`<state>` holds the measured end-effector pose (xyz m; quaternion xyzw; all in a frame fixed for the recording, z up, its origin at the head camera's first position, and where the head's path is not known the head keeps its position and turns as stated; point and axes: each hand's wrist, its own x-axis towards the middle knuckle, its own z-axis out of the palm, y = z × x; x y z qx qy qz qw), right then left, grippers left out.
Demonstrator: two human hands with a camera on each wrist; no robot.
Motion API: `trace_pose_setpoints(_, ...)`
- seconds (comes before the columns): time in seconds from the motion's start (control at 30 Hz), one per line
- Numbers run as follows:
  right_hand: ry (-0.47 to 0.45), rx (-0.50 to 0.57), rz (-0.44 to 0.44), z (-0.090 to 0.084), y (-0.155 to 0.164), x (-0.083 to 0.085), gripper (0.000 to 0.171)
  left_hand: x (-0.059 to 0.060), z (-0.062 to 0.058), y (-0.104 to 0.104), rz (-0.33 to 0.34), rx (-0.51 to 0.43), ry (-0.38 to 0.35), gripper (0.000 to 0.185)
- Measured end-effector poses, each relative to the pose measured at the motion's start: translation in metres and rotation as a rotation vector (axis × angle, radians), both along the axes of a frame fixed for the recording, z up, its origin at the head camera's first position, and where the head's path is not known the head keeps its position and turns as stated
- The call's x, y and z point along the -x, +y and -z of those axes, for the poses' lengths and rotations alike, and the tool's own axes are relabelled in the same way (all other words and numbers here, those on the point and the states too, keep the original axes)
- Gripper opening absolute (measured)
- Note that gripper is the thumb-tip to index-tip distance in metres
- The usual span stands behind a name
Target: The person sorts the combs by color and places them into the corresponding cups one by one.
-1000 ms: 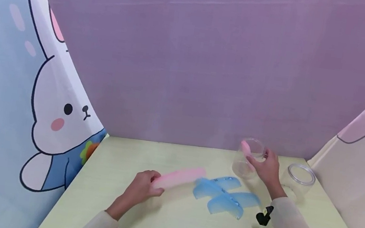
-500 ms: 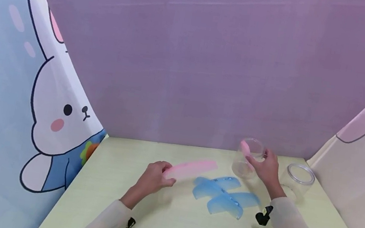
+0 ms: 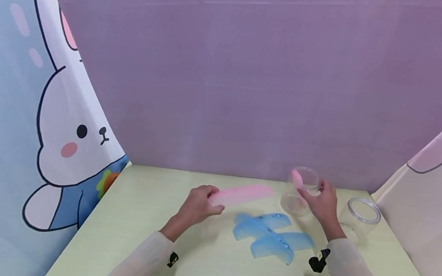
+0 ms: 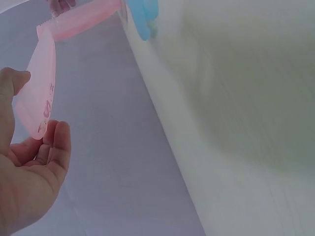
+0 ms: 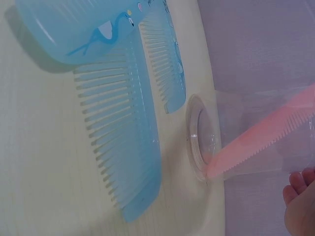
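Pink comb (image 3: 242,194), blue combs (image 3: 270,239), pale yellow-green table (image 3: 141,221), purple backdrop (image 3: 230,73).

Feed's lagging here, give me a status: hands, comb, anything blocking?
Left hand holds pink comb above table. Right hand grips clear jar, one pink comb inside. Blue combs lie below the path, not blocking.

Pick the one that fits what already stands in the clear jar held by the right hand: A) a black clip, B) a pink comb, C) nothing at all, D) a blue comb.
B: a pink comb leans inside the clear jar that the right hand holds, its end on the jar's bottom, while the blue combs lie on the table.
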<state>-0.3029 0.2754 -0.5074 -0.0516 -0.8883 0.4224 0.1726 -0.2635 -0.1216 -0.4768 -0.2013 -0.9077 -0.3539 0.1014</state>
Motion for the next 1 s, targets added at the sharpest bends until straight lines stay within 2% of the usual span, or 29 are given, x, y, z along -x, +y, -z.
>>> trace_pose_setpoints(0.27, -0.002, -0.007, 0.001, 0.001, 0.003, -0.002, 0.084, 0.011, 0.004, 0.016, 0.0, -0.06, -0.009, 0.045)
trace_pose_setpoints(0.43, -0.021, -0.005, 0.01, 0.0, 0.003, -0.003, 0.086, 0.016, 0.001, 0.028, 0.003, -0.089, -0.006, 0.047)
trace_pose_setpoints(0.73, -0.019, 0.0, 0.001, -0.001, 0.004, -0.005, 0.085, 0.025, -0.008, 0.051, -0.02, -0.103, 0.053, 0.047)
trace_pose_setpoints(1.0, -0.026, -0.001, 0.0, -0.001, 0.005, -0.004, 0.087, 0.033, -0.014, 0.069, -0.017, -0.131, 0.107, 0.033)
